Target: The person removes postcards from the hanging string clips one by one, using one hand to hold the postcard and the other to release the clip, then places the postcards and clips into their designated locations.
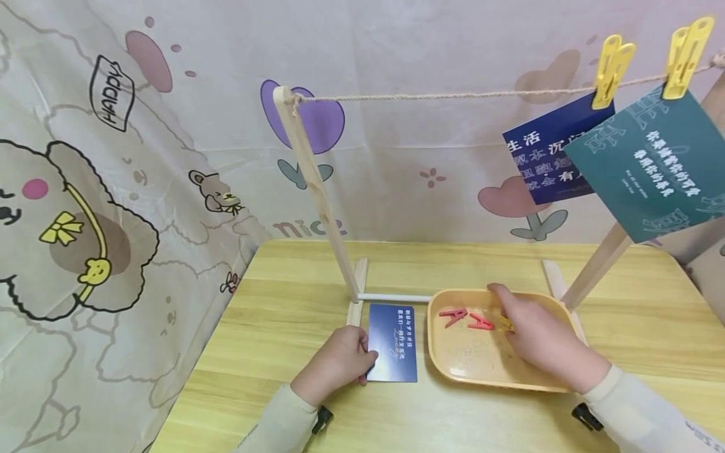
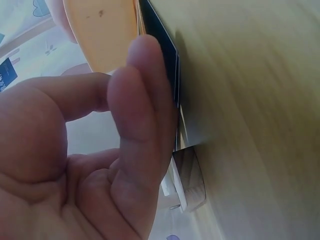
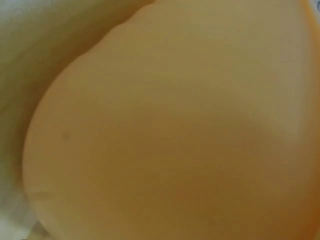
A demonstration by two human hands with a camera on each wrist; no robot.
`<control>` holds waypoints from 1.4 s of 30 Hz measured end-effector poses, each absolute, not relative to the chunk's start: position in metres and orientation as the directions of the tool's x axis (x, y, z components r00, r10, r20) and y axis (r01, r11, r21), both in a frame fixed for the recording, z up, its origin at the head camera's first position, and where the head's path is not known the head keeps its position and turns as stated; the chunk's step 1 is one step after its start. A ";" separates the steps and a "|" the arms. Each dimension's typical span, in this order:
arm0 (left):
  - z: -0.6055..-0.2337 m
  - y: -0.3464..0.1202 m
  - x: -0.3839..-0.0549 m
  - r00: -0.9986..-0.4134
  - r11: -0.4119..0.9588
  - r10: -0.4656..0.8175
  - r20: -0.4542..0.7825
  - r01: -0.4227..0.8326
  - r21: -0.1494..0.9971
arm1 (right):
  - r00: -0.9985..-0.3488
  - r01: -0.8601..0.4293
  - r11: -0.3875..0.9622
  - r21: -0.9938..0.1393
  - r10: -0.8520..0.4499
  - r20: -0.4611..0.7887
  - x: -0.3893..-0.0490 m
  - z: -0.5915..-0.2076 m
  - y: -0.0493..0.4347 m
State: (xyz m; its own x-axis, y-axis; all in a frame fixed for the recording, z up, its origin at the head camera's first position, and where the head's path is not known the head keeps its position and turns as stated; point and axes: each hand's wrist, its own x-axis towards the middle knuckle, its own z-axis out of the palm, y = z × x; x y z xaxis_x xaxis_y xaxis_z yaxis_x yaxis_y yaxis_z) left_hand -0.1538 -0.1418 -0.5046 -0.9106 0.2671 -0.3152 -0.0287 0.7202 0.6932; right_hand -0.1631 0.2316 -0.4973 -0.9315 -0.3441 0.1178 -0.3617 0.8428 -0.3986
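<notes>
1. My left hand (image 1: 338, 358) pinches the blue card (image 1: 391, 343) by its left edge, thumb on the printed face, fingers behind it.
2. The card is low over the wooden table (image 1: 255, 352), between my hand and the tray (image 1: 470, 358); I cannot tell whether it touches the tabletop. The left wrist view shows its edge doubled, so there may be more than one card.
3. My right hand (image 1: 538, 333) is over the right part of the tray, one finger reaching the far rim. A yellow peg (image 1: 506, 323) shows at my fingers; I cannot tell whether I grip it. The right wrist view shows only blurred tray and table.
4. Two red pegs (image 1: 454, 316) lie in the tray, left of my right hand.
5. Above, a rope (image 1: 425, 96) runs from the left post (image 1: 317, 189). On it, yellow clips (image 1: 610, 72) hold a navy card (image 1: 544, 157) and, overlapping it, a green card (image 1: 646, 170), both tilted.
</notes>
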 end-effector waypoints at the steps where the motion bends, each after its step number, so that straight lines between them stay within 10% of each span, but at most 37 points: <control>1: -0.504 -0.141 -0.154 -0.912 0.718 0.265 -0.312 -0.030 0.696 | -0.930 -0.366 0.842 -0.396 -0.347 0.121 -0.163 -0.498 0.232; 42: -0.510 -0.142 -0.152 -0.943 0.769 0.230 -0.242 0.024 0.639 | -0.862 -0.484 0.863 -0.147 -0.441 0.251 -0.165 -0.517 0.232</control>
